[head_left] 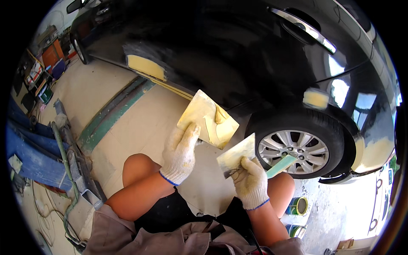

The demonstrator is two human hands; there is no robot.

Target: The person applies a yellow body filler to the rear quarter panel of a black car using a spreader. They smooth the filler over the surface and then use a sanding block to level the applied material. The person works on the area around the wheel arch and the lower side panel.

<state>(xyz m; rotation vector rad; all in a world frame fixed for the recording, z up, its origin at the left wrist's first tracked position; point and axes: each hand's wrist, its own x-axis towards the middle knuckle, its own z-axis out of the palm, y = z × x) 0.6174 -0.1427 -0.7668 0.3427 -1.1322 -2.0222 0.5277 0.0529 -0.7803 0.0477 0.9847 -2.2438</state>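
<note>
We hold a square putty-smeared mixing board (209,119) clamped in our gloved left hand (180,154); right hand (250,182) fingers grip a flat metal spreader (236,155) just beside it. Advise loading the blade evenly before touching the black car panel (221,51) beyond the fingers.

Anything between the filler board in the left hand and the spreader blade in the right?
Nothing. In the head view only bare concrete floor shows in the gap between the board and the spreader blade; they don't touch.
</note>
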